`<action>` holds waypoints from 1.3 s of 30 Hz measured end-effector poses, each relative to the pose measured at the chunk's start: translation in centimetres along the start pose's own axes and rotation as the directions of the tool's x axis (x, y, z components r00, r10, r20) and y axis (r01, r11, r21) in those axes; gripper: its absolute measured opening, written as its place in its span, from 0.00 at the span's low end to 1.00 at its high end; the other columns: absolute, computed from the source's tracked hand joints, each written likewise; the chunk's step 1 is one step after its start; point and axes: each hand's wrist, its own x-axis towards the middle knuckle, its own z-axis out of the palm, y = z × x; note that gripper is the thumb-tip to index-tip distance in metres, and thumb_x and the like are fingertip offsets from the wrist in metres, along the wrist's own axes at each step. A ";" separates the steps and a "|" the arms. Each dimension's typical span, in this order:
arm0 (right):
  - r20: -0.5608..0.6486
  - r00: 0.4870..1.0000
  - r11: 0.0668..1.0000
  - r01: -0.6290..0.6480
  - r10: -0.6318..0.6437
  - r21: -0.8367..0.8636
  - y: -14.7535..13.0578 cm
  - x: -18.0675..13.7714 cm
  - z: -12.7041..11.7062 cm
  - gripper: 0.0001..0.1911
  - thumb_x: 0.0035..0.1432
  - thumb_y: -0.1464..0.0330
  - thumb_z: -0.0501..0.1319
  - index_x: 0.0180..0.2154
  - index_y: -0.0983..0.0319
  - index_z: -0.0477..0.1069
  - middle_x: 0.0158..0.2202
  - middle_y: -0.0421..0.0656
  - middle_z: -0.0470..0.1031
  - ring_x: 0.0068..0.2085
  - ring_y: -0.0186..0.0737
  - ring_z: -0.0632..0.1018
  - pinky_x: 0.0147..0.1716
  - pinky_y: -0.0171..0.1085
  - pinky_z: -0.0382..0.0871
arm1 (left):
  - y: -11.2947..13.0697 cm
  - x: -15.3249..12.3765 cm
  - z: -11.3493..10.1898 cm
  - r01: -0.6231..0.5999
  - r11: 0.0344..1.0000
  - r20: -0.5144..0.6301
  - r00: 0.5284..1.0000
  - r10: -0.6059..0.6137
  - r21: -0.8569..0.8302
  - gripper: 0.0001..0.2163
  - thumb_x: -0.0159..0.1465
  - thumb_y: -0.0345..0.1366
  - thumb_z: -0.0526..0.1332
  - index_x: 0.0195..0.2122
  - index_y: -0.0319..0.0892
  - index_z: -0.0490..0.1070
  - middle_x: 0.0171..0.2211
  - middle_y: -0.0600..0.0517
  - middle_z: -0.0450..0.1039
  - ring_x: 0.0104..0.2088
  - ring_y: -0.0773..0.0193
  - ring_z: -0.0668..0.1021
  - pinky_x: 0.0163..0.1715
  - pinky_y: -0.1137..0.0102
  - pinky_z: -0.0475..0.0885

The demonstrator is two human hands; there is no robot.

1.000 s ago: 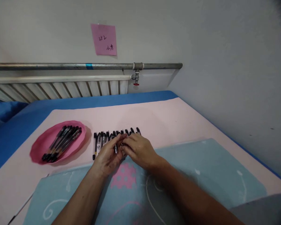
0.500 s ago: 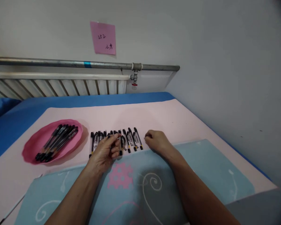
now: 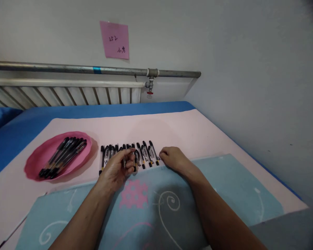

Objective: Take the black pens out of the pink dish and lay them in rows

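Two hands at the pen row (image 3: 146, 152): left hand (image 3: 117, 171) pinches a pen (image 3: 125, 160) in its grip, right hand (image 3: 173, 159) loosely clenched.

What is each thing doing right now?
row of pens: lying flat, side by side
left hand: fingers pinching one pen in the row
right hand: curled, resting beside the row's end
pink plate: holding a pile of pens
pink note: stuck on wall

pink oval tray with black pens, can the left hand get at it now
Probably yes: the left hand sits over the row of black pens just right of the pink oval tray, with only bare pink tabletop between.
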 end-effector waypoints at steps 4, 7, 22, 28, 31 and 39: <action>-0.113 0.994 0.986 0.022 -0.003 0.166 0.1 -0.1 0.0 0.11 0.51 0.71 0.52 0.30 0.64 0.74 0.28 0.44 0.74 0.31 0.35 0.71 0.31 0.31 0.59 | -0.2 -0.2 0.5 -0.062 0.997 -0.003 0.998 0.062 -0.037 0.05 0.57 0.31 0.56 0.31 0.36 0.69 0.22 0.53 0.66 0.18 0.73 0.66 0.18 0.76 0.64; -0.105 0.990 0.878 0.131 -0.092 0.461 -1.5 -1.0 0.0 0.10 0.53 0.68 0.53 0.29 0.63 0.72 0.24 0.39 0.70 0.28 0.32 0.69 0.28 0.31 0.59 | -0.8 -0.3 1.2 -0.179 0.984 -0.063 0.982 0.177 -0.024 0.06 0.58 0.33 0.56 0.31 0.36 0.70 0.29 0.47 0.72 0.29 0.67 0.74 0.28 0.73 0.70; -0.060 0.955 0.553 0.219 -0.290 0.804 -5.4 -2.7 2.2 0.02 0.49 0.73 0.54 0.28 0.62 0.65 0.23 0.35 0.64 0.25 0.28 0.66 0.24 0.28 0.59 | -3.2 -0.6 2.6 -0.256 0.960 0.141 0.961 0.239 0.115 0.18 0.57 0.44 0.59 0.46 0.42 0.68 0.46 0.45 0.71 0.45 0.60 0.73 0.45 0.66 0.66; -0.152 0.973 0.575 0.227 -0.175 0.786 -4.7 -1.9 1.9 0.11 0.50 0.69 0.54 0.37 0.62 0.69 0.24 0.37 0.68 0.26 0.30 0.68 0.26 0.30 0.62 | -3.2 0.1 1.9 -0.355 0.903 0.159 0.933 0.324 0.244 0.21 0.58 0.46 0.56 0.51 0.46 0.65 0.53 0.45 0.66 0.51 0.57 0.69 0.50 0.62 0.62; -0.197 0.980 0.676 0.137 0.012 0.724 -2.4 -0.2 1.1 0.12 0.50 0.68 0.53 0.36 0.64 0.71 0.22 0.37 0.68 0.23 0.31 0.68 0.23 0.30 0.61 | -2.6 0.8 1.0 -0.434 0.843 0.095 0.899 0.427 0.319 0.21 0.57 0.48 0.56 0.50 0.46 0.66 0.53 0.45 0.66 0.52 0.56 0.68 0.50 0.60 0.61; -0.156 0.973 0.922 -0.103 0.171 0.373 0.6 2.1 0.8 0.11 0.47 0.72 0.55 0.33 0.65 0.73 0.27 0.43 0.74 0.29 0.34 0.72 0.28 0.30 0.61 | -1.4 0.8 -0.2 -0.447 0.839 0.017 0.885 0.465 0.311 0.20 0.57 0.48 0.55 0.46 0.42 0.68 0.49 0.43 0.68 0.48 0.56 0.71 0.46 0.60 0.64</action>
